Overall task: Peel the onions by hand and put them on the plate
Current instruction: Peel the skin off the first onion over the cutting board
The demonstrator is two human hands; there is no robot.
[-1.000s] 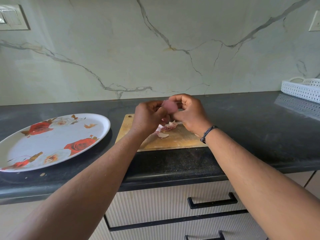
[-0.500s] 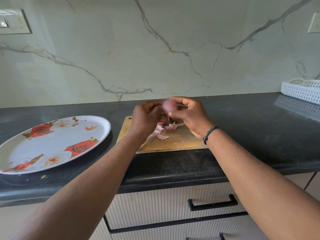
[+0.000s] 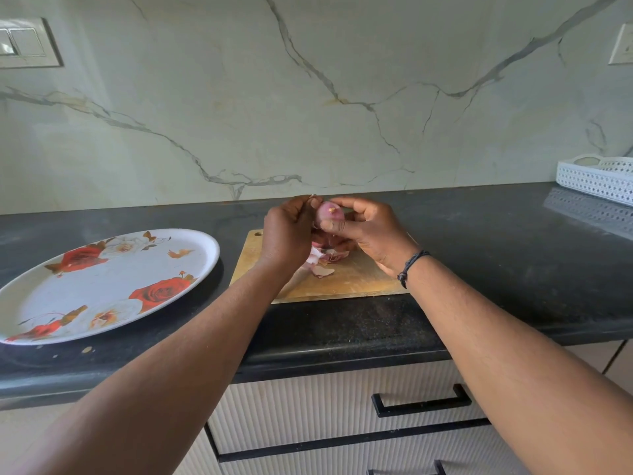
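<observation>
Onion (image 3: 329, 214) in both hands' curled fingers, over board (image 3: 356, 279) w/ peels (image 3: 323, 260) (plate (image 3: 51, 293) bare).

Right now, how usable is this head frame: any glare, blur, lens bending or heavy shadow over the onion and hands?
Head view: light is soft and even; the onion and both hands, left and right, look reasonably sharp. The basket reflects in the glossy black countertop. Wide-angle bending curves the counter edge and stretches the forearms. The peels lie partly shaded under the hands.
</observation>
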